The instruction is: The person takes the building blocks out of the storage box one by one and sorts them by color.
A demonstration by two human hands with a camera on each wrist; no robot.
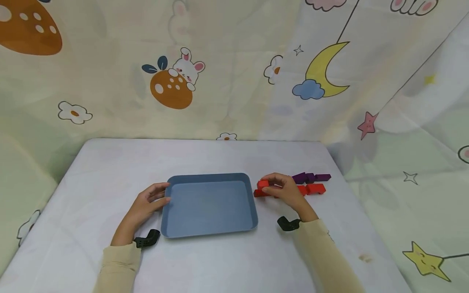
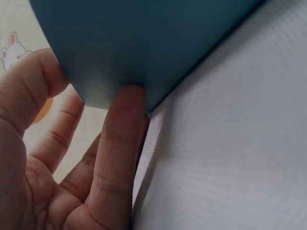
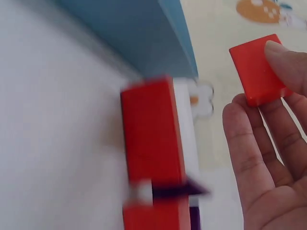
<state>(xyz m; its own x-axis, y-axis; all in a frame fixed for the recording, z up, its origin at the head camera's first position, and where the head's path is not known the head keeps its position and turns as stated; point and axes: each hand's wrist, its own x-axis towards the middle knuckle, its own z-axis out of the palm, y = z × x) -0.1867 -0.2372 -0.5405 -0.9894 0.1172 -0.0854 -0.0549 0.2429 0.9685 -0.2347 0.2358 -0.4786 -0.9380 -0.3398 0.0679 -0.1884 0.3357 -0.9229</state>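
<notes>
A shallow blue-grey rectangular tray (image 1: 210, 207) lies on the white-covered table. At its left side my left hand (image 1: 145, 204) touches the edge with its fingertips; in the left wrist view a fingertip (image 2: 125, 98) presses the tray's outer wall. Beyond the tray's right side, my right hand (image 1: 287, 191) pinches a small red block (image 3: 259, 67) between thumb and fingers, raised above other red blocks (image 1: 316, 189). Part of that red row is hidden behind the hand in the head view. Several purple blocks (image 1: 310, 178) lie in a row just behind the red ones.
The white tabletop (image 1: 220, 264) extends around the tray, with its back edge against a patterned cloth (image 1: 234, 81). Black wrist mounts (image 1: 147, 239) sit by both sleeves. A small brownish mark (image 1: 365, 258) shows on the cloth at the right.
</notes>
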